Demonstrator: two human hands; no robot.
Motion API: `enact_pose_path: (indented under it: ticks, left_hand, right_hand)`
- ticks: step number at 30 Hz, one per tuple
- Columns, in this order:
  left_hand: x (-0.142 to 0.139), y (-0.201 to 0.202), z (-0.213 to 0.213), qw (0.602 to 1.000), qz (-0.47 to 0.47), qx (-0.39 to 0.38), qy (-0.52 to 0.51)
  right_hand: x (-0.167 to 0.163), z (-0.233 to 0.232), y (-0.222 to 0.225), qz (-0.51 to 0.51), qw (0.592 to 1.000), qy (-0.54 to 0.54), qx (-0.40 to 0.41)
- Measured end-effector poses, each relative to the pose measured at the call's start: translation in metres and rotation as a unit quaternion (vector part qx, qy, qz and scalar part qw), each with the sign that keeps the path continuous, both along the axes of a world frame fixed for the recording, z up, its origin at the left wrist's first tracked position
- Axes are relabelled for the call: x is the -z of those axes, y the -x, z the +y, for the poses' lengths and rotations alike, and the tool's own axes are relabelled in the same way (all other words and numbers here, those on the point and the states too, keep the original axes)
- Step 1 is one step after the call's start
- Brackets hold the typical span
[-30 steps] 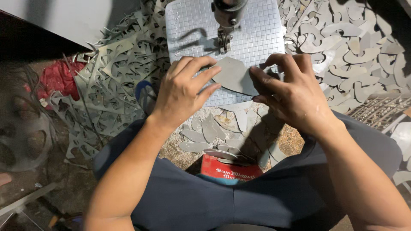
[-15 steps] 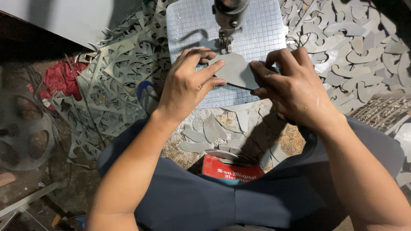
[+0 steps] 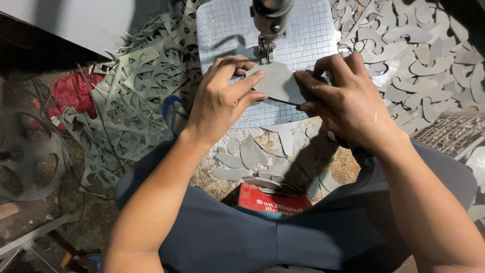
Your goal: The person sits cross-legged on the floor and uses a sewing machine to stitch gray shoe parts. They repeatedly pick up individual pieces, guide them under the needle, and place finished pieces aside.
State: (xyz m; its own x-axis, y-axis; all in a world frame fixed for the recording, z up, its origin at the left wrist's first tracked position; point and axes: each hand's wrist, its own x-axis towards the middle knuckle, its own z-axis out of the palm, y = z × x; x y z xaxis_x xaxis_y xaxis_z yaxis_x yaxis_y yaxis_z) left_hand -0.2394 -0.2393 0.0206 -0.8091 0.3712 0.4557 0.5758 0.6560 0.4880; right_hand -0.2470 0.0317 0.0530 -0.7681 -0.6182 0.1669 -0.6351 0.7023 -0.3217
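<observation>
My left hand (image 3: 220, 98) and my right hand (image 3: 343, 101) hold a flat grey metal piece (image 3: 277, 82) between them on the gridded white table (image 3: 222, 30) of a saw machine. Fingers of both hands press on the piece's edges. The piece's far edge sits at the vertical blade and guide (image 3: 265, 48) under the machine's dark head (image 3: 272, 12). My thighs in dark blue shorts fill the bottom of the view.
Heaps of cut grey metal offcuts (image 3: 136, 101) lie left of the table and more curved scraps (image 3: 429, 65) right. Several cut pieces (image 3: 252, 156) rest on the ground between my knees above a red box (image 3: 275, 202). A red cloth (image 3: 73, 91) is far left.
Both hands have pushed the grey piece away from me, toward the blade, and turned it slightly; its far edge now meets the blade.
</observation>
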Motion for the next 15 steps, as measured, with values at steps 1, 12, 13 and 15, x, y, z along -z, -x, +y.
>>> enact_pose_path:
  ticks: [1,12,13,15]
  left_hand:
    - [0.0003,0.0003,-0.0001,1.000,0.001,0.000,0.000]
    - [-0.0019,-0.0012,-0.0001,1.000,0.003,-0.001,-0.003]
    - [-0.0020,-0.0015,0.0003,1.000,0.004,-0.002,-0.003]
    - [-0.0020,-0.0020,0.0012,1.000,0.001,-0.007,-0.005]
  right_hand:
    - [0.0000,-0.0001,0.0002,-0.002,1.000,0.001,0.000]
    - [-0.0020,-0.0020,-0.0015,-0.002,1.000,0.006,0.007]
    - [-0.0020,-0.0018,-0.0015,-0.002,1.000,0.007,0.007]
    - [-0.0015,-0.0013,-0.0011,-0.002,1.000,0.010,0.006]
